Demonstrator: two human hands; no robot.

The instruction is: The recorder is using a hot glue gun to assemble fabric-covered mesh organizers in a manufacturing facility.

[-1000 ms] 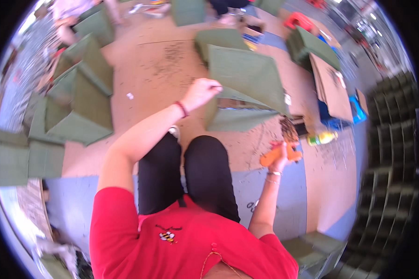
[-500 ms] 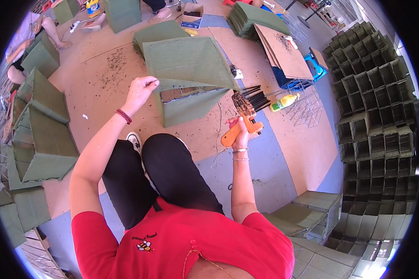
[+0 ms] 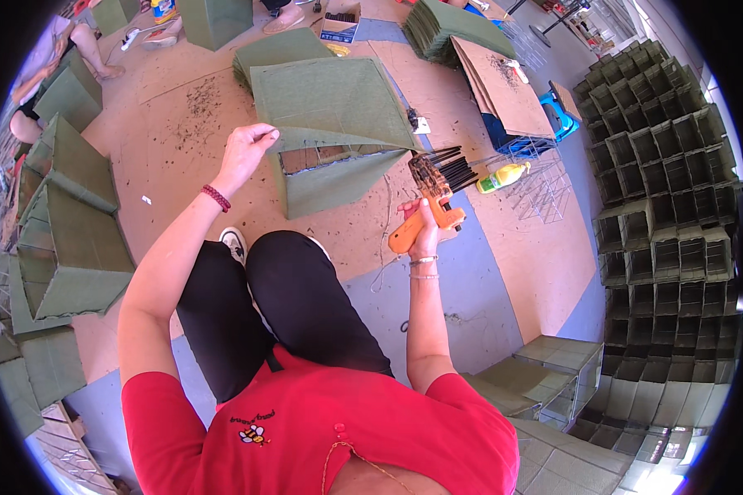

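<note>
Left hand [image 3: 241, 153] now lifts green fabric flap [image 3: 330, 103] higher, pinching its edge.
Right hand [image 3: 421, 227], wrapped around orange tool [image 3: 425, 221]; pinch slips, flap drops onto tool's tip.

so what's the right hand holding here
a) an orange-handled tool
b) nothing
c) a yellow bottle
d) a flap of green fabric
a: the right hand grips the orange-handled tool, its dark head loaded with black strips, while the left hand pinches the green fabric flap and the yellow bottle lies on the floor.
</note>
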